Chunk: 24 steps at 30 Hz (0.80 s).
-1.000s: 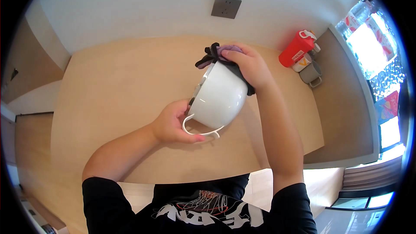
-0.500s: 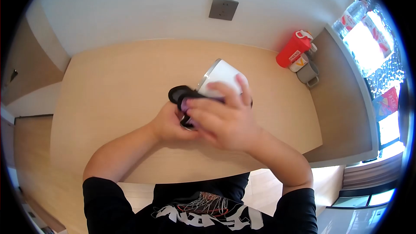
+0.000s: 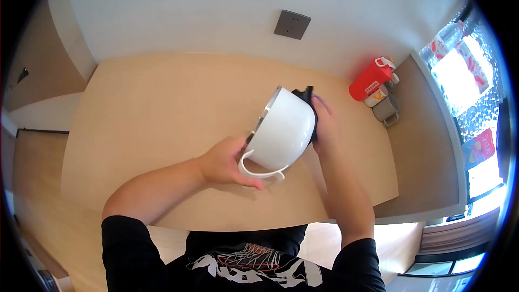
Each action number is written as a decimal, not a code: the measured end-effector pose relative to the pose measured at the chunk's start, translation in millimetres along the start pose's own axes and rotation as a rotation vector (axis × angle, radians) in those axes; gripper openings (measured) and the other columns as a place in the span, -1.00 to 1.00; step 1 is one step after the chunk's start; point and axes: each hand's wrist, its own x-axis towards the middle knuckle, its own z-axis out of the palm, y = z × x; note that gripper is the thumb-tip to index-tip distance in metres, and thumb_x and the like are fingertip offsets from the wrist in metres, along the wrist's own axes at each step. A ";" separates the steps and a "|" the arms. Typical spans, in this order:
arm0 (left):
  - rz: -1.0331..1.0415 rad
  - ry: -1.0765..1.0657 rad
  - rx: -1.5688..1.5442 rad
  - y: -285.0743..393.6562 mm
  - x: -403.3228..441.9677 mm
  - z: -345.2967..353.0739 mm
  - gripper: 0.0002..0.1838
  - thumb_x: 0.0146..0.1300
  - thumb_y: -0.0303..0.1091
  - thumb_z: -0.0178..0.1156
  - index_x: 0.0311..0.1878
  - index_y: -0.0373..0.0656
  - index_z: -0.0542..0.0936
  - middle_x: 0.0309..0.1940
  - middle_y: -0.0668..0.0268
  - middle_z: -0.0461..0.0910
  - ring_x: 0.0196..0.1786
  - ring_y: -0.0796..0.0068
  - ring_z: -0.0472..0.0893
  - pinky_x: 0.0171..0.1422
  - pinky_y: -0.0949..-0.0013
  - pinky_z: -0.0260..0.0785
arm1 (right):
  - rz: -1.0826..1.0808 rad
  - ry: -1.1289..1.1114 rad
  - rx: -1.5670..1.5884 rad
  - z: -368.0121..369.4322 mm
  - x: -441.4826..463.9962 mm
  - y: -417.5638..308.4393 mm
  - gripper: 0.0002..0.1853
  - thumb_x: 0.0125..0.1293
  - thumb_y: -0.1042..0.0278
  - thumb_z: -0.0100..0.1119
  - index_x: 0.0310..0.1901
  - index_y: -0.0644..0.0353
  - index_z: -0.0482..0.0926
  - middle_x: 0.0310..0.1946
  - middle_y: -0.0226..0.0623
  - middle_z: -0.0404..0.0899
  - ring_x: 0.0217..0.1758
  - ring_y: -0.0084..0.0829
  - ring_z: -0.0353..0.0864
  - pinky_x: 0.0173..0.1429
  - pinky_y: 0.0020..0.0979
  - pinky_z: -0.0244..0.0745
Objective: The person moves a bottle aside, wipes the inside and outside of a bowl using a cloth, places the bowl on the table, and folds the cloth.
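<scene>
A glossy white handled pot (image 3: 284,130) is tilted on its side above the table, its rim facing left. My left hand (image 3: 224,159) grips it at the rim beside the white loop handle (image 3: 259,174), thumb stretched below the handle. At the rounded end, my right hand (image 3: 323,124) is wrapped around a black part (image 3: 306,96) that lies against the pot. A thin purple edge shows by the right fingers; what it belongs to is unclear. Most of the right fingers are hidden behind the pot.
The pale wooden table (image 3: 162,103) meets a white wall with a grey socket (image 3: 292,24). At the back right stand a red bottle (image 3: 372,79), a small white container (image 3: 377,96) and a grey mug (image 3: 386,109) beside a wooden side panel (image 3: 427,151).
The pot has turned, so its handle now faces me. My right hand has moved from in front of the pot to its right end; my left hand has shifted to the rim.
</scene>
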 end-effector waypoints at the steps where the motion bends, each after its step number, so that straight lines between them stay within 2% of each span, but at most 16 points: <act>1: -0.006 0.050 -0.007 -1.3 -0.1 0.4 -0.08 -0.12 -0.30 0.71 0.30 -0.21 0.39 0.19 0.28 0.56 0.25 0.42 0.53 0.36 0.26 0.39 | -0.262 -0.025 -0.134 -0.9 -11.7 4.2 -0.69 0.44 0.40 0.14 0.14 0.34 0.57 -0.02 -0.18 0.68 0.01 -0.39 0.65 0.15 -0.33 0.53; 3: 0.009 0.156 -0.073 -5.3 0.1 -1.2 -0.11 -0.13 -0.27 0.72 0.25 -0.20 0.41 0.13 0.29 0.58 0.19 0.46 0.55 0.31 0.29 0.42 | -0.780 -0.080 -0.402 -4.0 -32.6 12.3 -0.70 0.35 0.48 0.23 0.11 0.28 0.59 -0.01 -0.16 0.68 0.04 -0.32 0.63 0.21 -0.25 0.50; 5: 0.016 0.228 -0.153 -7.3 1.1 -0.6 -0.14 -0.14 -0.24 0.73 0.21 -0.20 0.43 0.08 0.31 0.59 0.15 0.49 0.56 0.25 0.32 0.44 | -1.275 -0.403 -0.786 8.8 -57.9 -16.8 -0.57 0.12 0.58 0.35 0.08 0.20 0.60 0.03 -0.16 0.68 0.11 -0.17 0.58 0.28 -0.16 0.44; 8: 0.095 0.251 -0.205 -10.3 4.0 -1.9 -0.17 -0.11 -0.15 0.71 0.18 -0.23 0.45 0.04 0.33 0.61 0.11 0.54 0.57 0.20 0.36 0.45 | -1.282 -0.534 -0.915 15.6 -78.9 -18.4 -0.42 -0.06 0.56 0.37 0.12 0.21 0.59 0.09 -0.19 0.67 0.21 -0.07 0.46 0.33 -0.13 0.34; 12: 0.088 0.296 -0.342 6.7 5.6 0.8 -0.22 0.01 -0.06 0.64 0.19 -0.25 0.47 0.03 0.33 0.61 0.09 0.53 0.56 0.22 0.35 0.44 | -1.341 -0.547 -0.897 6.6 -76.4 -13.4 -0.39 -0.05 0.51 0.42 0.15 0.23 0.57 0.07 -0.19 0.67 0.20 -0.10 0.45 0.33 -0.16 0.34; 17: 0.111 0.247 -0.369 4.5 8.9 -8.2 -0.28 0.15 0.00 0.54 0.21 -0.26 0.47 0.05 0.30 0.60 0.13 0.50 0.55 0.27 0.33 0.41 | -1.493 -0.622 -0.875 7.7 -69.6 -22.9 -0.40 -0.05 0.46 0.49 0.13 0.22 0.57 0.03 -0.19 0.68 0.04 -0.13 0.50 0.16 -0.25 0.45; 20: 0.107 0.238 -0.366 10.9 10.0 -4.7 -0.32 0.19 -0.01 0.50 0.20 -0.26 0.47 0.06 0.29 0.59 0.14 0.50 0.54 0.26 0.32 0.41 | -1.409 -0.704 -0.890 26.5 -72.8 -47.9 -0.41 -0.06 0.40 0.55 0.08 0.21 0.59 -0.02 -0.25 0.68 -0.08 -0.16 0.52 0.03 -0.28 0.49; 23: 0.039 0.197 -0.417 27.4 9.6 -7.3 -0.36 0.22 -0.03 0.48 0.19 -0.25 0.48 0.06 0.29 0.58 0.13 0.50 0.53 0.24 0.33 0.42 | -1.314 -0.739 -0.928 42.4 -73.2 -60.3 -0.43 -0.07 0.35 0.59 0.03 0.20 0.61 -0.07 -0.30 0.68 -0.13 -0.18 0.52 0.00 -0.25 0.50; 24: 0.033 0.201 -0.402 27.0 9.3 -9.2 -0.36 0.22 -0.04 0.49 0.19 -0.25 0.48 0.05 0.29 0.59 0.13 0.50 0.54 0.23 0.33 0.42 | -1.294 -0.738 -0.926 48.0 -75.7 -62.1 -0.46 -0.08 0.38 0.59 0.01 0.19 0.62 -0.10 -0.30 0.68 -0.13 -0.19 0.52 -0.03 -0.23 0.51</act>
